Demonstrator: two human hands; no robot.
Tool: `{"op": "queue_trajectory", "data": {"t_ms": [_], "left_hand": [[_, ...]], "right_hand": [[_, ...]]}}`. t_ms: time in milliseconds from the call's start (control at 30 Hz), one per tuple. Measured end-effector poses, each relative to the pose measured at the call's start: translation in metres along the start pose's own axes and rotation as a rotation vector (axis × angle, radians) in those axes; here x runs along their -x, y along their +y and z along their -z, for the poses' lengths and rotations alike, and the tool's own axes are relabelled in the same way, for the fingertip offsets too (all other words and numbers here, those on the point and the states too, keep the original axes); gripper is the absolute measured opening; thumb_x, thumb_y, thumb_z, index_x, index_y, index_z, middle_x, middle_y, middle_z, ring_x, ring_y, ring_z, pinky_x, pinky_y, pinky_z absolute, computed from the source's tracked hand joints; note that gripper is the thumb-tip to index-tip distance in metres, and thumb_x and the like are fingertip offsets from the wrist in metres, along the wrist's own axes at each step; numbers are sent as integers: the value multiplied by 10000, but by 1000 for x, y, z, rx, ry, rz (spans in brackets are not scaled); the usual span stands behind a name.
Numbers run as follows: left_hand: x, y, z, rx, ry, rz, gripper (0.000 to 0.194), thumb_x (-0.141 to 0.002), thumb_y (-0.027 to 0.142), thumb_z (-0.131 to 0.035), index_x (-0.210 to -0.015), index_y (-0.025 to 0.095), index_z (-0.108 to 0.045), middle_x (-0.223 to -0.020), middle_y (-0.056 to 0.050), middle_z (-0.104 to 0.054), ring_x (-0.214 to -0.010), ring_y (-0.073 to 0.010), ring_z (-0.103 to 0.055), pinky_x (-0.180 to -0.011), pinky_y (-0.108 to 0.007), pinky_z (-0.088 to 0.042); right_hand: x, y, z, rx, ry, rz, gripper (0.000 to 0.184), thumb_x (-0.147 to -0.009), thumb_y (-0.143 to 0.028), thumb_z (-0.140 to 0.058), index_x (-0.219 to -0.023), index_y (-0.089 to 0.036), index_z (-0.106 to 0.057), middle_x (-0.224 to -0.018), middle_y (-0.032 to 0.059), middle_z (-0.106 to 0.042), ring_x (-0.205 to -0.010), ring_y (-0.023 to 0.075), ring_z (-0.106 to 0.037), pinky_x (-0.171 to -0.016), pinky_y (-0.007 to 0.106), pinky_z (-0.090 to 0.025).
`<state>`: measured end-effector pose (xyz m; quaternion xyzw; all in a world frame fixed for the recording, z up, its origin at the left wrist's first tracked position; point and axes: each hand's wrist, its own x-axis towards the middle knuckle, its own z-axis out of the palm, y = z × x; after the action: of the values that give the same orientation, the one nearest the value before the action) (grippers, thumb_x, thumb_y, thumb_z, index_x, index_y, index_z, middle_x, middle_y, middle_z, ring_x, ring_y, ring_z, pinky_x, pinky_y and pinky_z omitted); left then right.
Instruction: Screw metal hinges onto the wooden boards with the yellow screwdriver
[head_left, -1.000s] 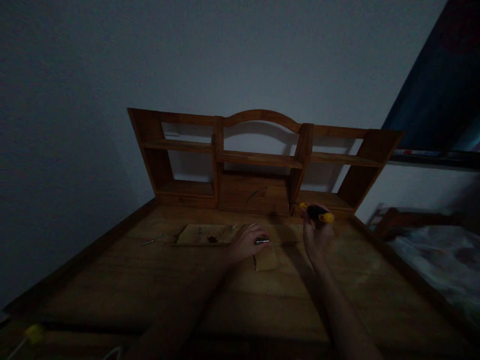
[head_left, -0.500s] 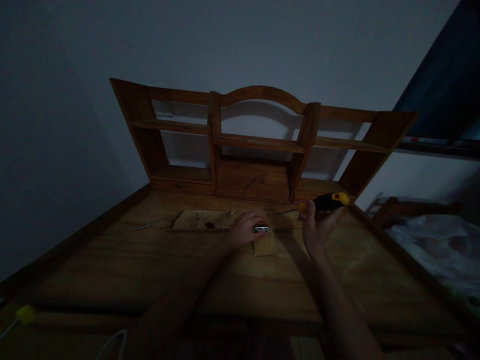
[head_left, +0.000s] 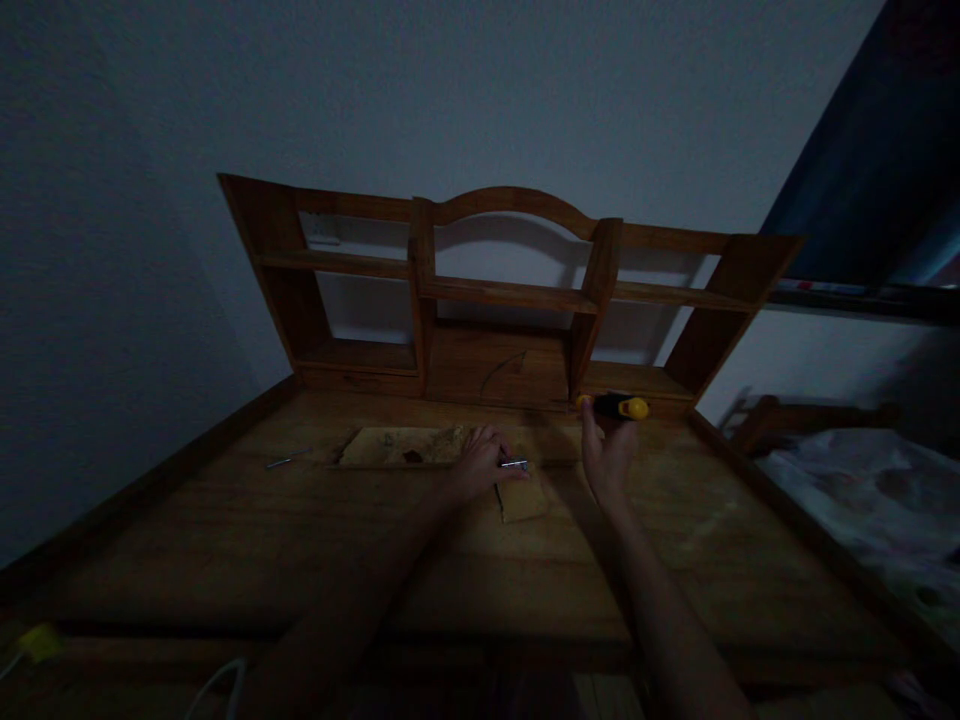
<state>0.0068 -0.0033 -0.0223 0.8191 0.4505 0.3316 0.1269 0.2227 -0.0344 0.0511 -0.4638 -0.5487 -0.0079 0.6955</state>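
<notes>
My right hand [head_left: 606,462] is raised over the desk, its fingers closed round the black and yellow handle of a screwdriver [head_left: 616,406]. The shaft points left and barely shows in the dim light. Left of it, my left hand [head_left: 481,466] pinches a small shiny metal piece [head_left: 515,464] whose exact kind I cannot make out. Below that piece a small tan board [head_left: 523,500] lies flat on the desktop, dark along its left edge. The screwdriver and the metal piece are apart.
A long rough wooden strip [head_left: 401,446] lies left of my left hand. Farther left is a thin metal rod [head_left: 279,463]. A wooden shelf unit [head_left: 499,365] stands along the back of the desk [head_left: 360,540]. Something yellow [head_left: 41,642] sits at lower left, near a white cable [head_left: 225,685].
My right hand has moved left with the screwdriver, closer to my left hand. My left hand still pinches the metal piece. The whole view has shifted slightly.
</notes>
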Motion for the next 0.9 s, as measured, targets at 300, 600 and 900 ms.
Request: {"op": "queue_trajectory", "data": {"t_ms": [300,600,900], "left_hand": [[0,2,0,11,-13,32,500,-709,646,-766,-901,199,-652,-1035,-70,-600,-1077,-268,-525,-895,-357,-422],[2,18,10,170,-30,111,427,-714,492,-810,-988,208,-647,-951,-44,-697,-1005,-247,-584,-844,-341,-449],[-6,7,19,229,-15,2,278,-787,496,-729,-725,226,-754,-803,-44,-747,-889,-228,-638,-921,-363,-442]], "right_hand": [[0,20,-3,85,-154,106,212,-913,-324,-585,-1090,-211,-617,-1060,79,-649,-995,236,-620,-903,402,-495],[1,33,0,141,-518,220,480,-694,-62,-533,-1142,-212,-620,-1199,110,-560,-1125,264,-572,-961,397,-471],[8,43,1,174,-786,254,527,-631,-60,-599,-1122,-238,-668,-1301,113,-543,-1136,289,-588,-933,423,-490]]}}
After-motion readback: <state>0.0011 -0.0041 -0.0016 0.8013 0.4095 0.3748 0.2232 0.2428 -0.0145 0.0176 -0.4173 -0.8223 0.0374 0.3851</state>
